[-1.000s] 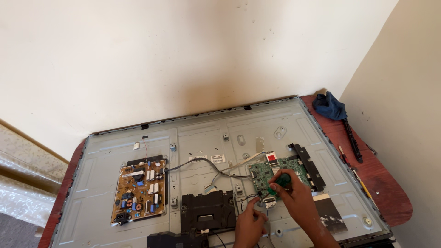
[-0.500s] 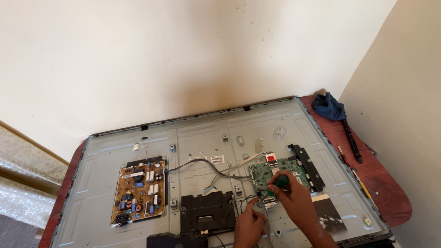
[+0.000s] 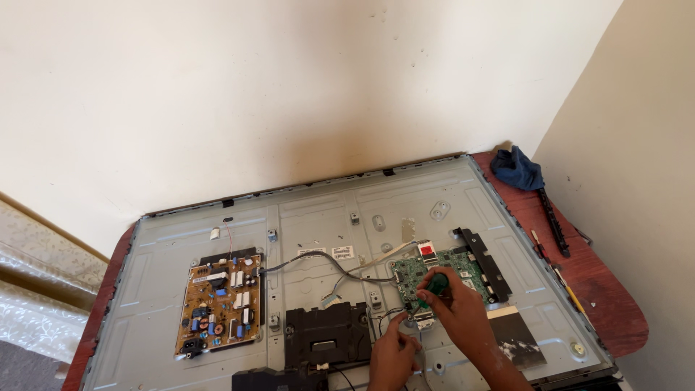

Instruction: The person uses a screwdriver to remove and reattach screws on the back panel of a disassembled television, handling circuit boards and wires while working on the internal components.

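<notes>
While your right hand (image 3: 452, 308) stays clamped on the green screwdriver (image 3: 436, 284) over the green board (image 3: 434, 271), your left hand (image 3: 394, 355) has crept closer, fingers pinched at the board's lower edge.

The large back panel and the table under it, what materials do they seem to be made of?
The back panel looks like sheet metal with a dull grey, unpainted finish: it shows stamped ribs and pressed bosses. The table looks like wood or a wood-look laminate, reddish brown with a slight gloss; its grain is too faint to tell which.
</notes>
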